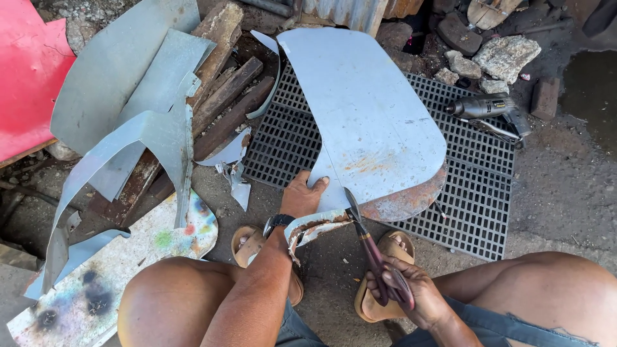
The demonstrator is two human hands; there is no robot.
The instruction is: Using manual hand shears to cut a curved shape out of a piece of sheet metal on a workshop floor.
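Observation:
A grey sheet-metal panel (366, 109) with rounded corners and a rusty near edge lies on a black metal grate (479, 193). My left hand (303, 195) presses on the panel's near left edge, thumb on top, a watch on the wrist. My right hand (408, 292) grips the dark red handles of tin snips (369, 247); their blades bite into the panel's rusty near edge. A curled rusty strip (315, 226) peels away below the cut, between my two hands.
A power drill (482, 106) lies on the grate's far right. Cut sheet-metal offcuts (138, 109) and wooden planks (225, 96) pile up at left, with a red panel (29, 71) beyond. Rocks (504, 54) lie at the back. My sandalled feet rest on concrete.

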